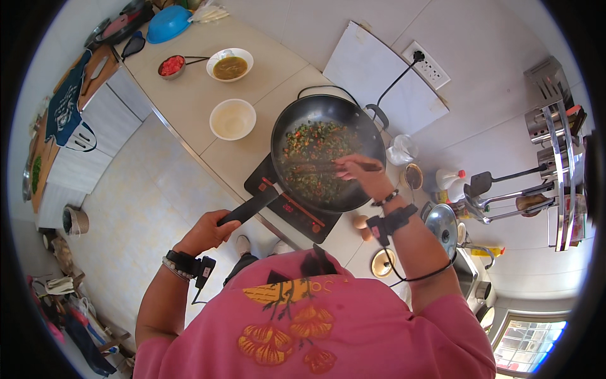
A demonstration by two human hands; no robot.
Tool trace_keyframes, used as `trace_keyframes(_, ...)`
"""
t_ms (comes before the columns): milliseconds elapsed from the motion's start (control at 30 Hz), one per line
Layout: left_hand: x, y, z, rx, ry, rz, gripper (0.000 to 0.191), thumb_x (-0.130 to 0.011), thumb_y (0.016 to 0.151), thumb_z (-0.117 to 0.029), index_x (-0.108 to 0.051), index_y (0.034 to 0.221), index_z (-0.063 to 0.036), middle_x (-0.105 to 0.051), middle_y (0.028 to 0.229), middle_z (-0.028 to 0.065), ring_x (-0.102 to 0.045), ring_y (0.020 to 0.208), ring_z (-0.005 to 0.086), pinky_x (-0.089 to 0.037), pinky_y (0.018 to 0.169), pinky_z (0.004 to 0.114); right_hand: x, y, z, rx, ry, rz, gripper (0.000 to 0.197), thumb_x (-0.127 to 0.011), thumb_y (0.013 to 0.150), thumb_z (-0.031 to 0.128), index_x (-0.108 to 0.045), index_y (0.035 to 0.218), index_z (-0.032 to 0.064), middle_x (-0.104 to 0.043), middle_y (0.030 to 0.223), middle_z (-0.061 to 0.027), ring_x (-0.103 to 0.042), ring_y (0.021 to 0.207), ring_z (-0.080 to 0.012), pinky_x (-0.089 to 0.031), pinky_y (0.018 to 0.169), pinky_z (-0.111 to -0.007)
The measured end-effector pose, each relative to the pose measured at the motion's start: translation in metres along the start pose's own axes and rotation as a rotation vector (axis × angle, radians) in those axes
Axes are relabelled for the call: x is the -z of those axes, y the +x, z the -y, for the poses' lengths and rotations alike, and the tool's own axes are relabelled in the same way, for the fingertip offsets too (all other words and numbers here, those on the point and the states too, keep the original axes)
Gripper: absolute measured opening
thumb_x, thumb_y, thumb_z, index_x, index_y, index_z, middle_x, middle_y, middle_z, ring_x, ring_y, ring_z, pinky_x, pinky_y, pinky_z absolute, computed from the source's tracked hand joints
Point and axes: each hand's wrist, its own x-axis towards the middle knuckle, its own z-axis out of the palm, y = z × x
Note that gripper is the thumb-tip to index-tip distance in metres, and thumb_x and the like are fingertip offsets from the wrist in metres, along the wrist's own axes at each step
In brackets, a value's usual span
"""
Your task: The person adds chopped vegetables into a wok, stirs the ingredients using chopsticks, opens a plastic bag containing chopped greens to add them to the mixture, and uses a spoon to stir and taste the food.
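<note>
My left hand [208, 232] grips the black handle [249, 207] of a deep frying pan [350, 106]. The pan sits on a black induction cooktop [303, 215] with lit red markings. Chopped green vegetables with red and orange bits [315, 142] are spread over the pan's bottom. Above them, my right hand [360, 173] is closed around a brown wooden utensil [310, 167]. Its far end reaches into the food, blurred, so its exact shape cannot be told. Haze hangs over the pan's right side.
Left of the pan stand an off-white bowl [233, 119], a bowl of brownish liquid [230, 65] and a small bowl of red pieces [172, 67]. Eggs [360, 221] lie near my right forearm. A black cord [395, 83] runs to the wall socket. Utensils [516, 189] hang at right.
</note>
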Motion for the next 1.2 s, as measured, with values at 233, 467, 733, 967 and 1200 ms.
trace_keyframes(233, 0.001, 0.001, 0.003, 0.007, 0.014, -0.002, 0.025, -0.062, 0.094, -0.028, -0.062, 0.094, -0.0029, -0.051, 0.062, -0.0024, -0.044, 0.050, 0.0063, -0.037, 0.046, 0.024, 0.084, -0.005, 0.005, 0.092, -0.131, -0.326, 0.027, -0.057, 0.097, 0.017, -0.065, 0.116, 0.0002, -0.069, 0.104, -0.0085, -0.067, 0.089, -0.0141, -0.054, 0.079, -0.026)
trace_keyframes(467, 0.004, 0.001, 0.002, 0.005, 0.023, -0.006, 0.025, -0.062, 0.094, -0.028, -0.062, 0.093, -0.0033, -0.051, 0.061, -0.0027, -0.044, 0.049, 0.0063, -0.037, 0.045, 0.024, 0.043, -0.035, 0.019, -0.029, -0.122, -0.060, 0.030, -0.057, 0.097, 0.020, -0.064, 0.117, -0.0015, -0.069, 0.107, -0.0096, -0.066, 0.095, -0.0177, -0.053, 0.084, -0.028)
trace_keyframes(733, 0.001, 0.000, -0.001, -0.017, 0.012, 0.009, 0.023, -0.060, 0.095, -0.026, -0.060, 0.092, -0.0028, -0.051, 0.061, -0.0028, -0.042, 0.047, 0.0057, -0.036, 0.045, 0.023, 0.051, -0.039, 0.015, -0.114, -0.266, 0.034, 0.031, -0.054, 0.098, 0.018, -0.062, 0.116, -0.0050, -0.067, 0.110, -0.0132, -0.066, 0.099, -0.0200, -0.054, 0.085, -0.030)
trace_keyframes(967, 0.001, 0.002, 0.004, 0.002, 0.011, 0.009, 0.026, -0.062, 0.095, -0.029, -0.062, 0.097, -0.0030, -0.051, 0.061, -0.0026, -0.044, 0.048, 0.0065, -0.036, 0.045, 0.024, 0.105, -0.051, 0.002, 0.068, -0.204, -0.448, 0.031, -0.057, 0.097, 0.019, -0.064, 0.116, -0.0046, -0.069, 0.104, -0.0124, -0.068, 0.092, -0.0188, -0.055, 0.080, -0.027)
trace_keyframes(1200, 0.002, -0.001, 0.003, -0.004, 0.014, 0.003, 0.025, -0.061, 0.095, -0.029, -0.062, 0.094, -0.0033, -0.050, 0.061, -0.0027, -0.043, 0.048, 0.0064, -0.036, 0.045, 0.023, 0.049, -0.061, 0.031, -0.057, -0.077, -0.170, 0.032, -0.057, 0.097, 0.020, -0.063, 0.116, -0.0053, -0.068, 0.106, -0.0165, -0.069, 0.092, -0.0222, -0.056, 0.081, -0.029)
